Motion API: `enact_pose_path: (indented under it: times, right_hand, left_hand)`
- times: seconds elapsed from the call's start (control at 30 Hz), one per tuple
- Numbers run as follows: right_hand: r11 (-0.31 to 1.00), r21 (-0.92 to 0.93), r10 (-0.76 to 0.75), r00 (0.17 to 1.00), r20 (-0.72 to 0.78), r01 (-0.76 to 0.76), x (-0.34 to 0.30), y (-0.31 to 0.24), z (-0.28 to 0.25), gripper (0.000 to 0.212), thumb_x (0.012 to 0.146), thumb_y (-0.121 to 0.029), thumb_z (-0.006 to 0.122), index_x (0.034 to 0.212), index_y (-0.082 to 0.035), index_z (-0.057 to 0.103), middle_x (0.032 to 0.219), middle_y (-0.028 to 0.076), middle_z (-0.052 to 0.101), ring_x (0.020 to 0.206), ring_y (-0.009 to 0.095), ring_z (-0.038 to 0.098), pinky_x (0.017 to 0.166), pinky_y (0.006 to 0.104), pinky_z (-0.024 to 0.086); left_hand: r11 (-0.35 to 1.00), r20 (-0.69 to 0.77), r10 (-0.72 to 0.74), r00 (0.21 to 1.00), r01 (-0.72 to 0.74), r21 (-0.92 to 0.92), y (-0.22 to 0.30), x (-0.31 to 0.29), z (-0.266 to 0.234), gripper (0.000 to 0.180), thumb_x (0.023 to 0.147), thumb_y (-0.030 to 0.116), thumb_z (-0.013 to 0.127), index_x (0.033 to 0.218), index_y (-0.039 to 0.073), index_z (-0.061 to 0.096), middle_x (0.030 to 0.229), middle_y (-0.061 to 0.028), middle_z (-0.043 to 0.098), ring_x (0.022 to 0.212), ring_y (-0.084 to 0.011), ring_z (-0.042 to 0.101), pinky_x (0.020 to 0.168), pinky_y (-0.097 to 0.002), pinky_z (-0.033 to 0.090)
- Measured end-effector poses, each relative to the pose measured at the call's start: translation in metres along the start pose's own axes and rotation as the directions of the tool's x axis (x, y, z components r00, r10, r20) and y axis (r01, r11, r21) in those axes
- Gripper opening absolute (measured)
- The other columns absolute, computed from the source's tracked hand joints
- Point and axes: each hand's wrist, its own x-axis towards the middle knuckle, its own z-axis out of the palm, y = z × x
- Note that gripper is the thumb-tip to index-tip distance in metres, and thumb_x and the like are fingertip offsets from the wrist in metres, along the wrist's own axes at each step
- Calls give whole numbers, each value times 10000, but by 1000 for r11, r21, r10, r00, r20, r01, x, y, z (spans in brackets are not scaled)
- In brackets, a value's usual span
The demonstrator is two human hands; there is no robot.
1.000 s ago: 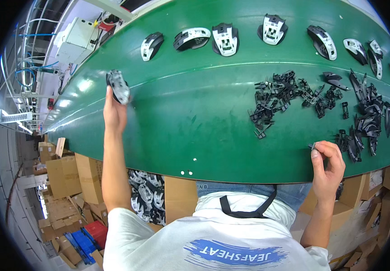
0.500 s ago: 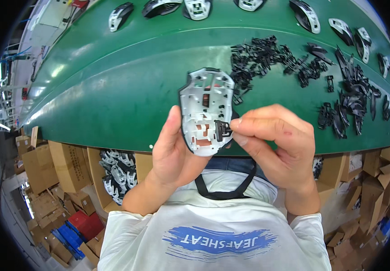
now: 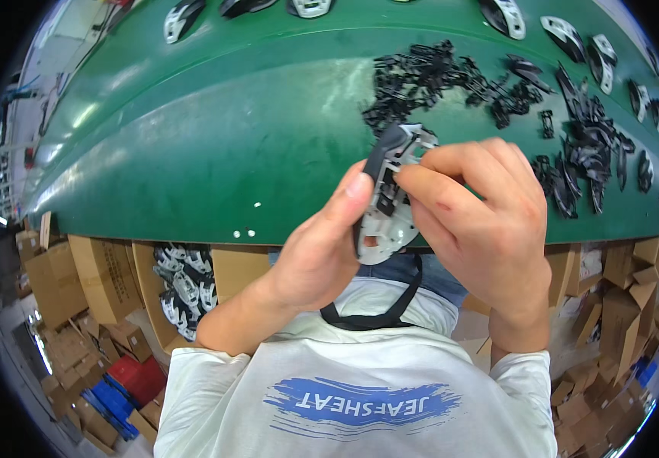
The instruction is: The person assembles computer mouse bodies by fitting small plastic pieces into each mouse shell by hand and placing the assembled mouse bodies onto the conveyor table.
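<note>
left grip [image 3: 316, 256] holds a tilted mouse shell [image 3: 387, 223], right grip [image 3: 486, 217] touching it.

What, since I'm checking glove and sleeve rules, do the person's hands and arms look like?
Both the left hand and right hand are bare, without gloves; no watch or bracelet shows. White short sleeves leave the forearms uncovered.

The left forearm [image 3: 238, 317] slants in from the near left toward the far right, its hand [image 3: 318, 256] curled in a grip — thumb [image 3: 356, 192] extended toward the far right, the other fingers mostly hidden. The right forearm [image 3: 524, 317] stands nearly upright on the right. Its right hand [image 3: 494, 210] bends leftward, back upward, fingers curled and tips near the left thumb — a small reddish mark shows on one finger.
</note>
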Motion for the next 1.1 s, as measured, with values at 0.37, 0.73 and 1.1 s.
enact_pose_path:
  times: [0.37, 0.73, 1.1]
  right_hand:
    - [943, 236, 281, 939, -199, -233, -17, -8, 19, 255, 721, 57, 807, 909, -97, 730, 826, 18, 726, 692, 218, 657, 676, 343, 492]
    - [931, 277, 326, 888, -325, -240, -27, -8, 35, 284, 711, 36, 820, 879, -147, 682, 769, -33, 696, 662, 184, 635, 715, 331, 466]
    - [973, 115, 224, 940, -259, -200, -36, -11, 36, 262, 728, -16, 844, 913, -133, 701, 776, -34, 705, 693, 168, 662, 746, 337, 439]
  left_hand:
    - [999, 186, 14, 982, -23, 45, 5, 0, -8, 608, 1184, 385, 363, 1668, 32, 261, 1597, -96, 465, 1491, -182, 431, 1244, -377, 340]
    - [981, 183, 43, 982, -76, 176, -7, 5, -9, 643, 1169, 458, 359, 1668, 63, 264, 1611, -93, 460, 1500, -211, 431, 1244, -417, 332]
    - [997, 252, 71, 965, -76, 7, -22, 7, -30, 592, 1192, 429, 239, 1623, 62, 410, 1587, -101, 547, 1470, -234, 507, 1230, -444, 378]
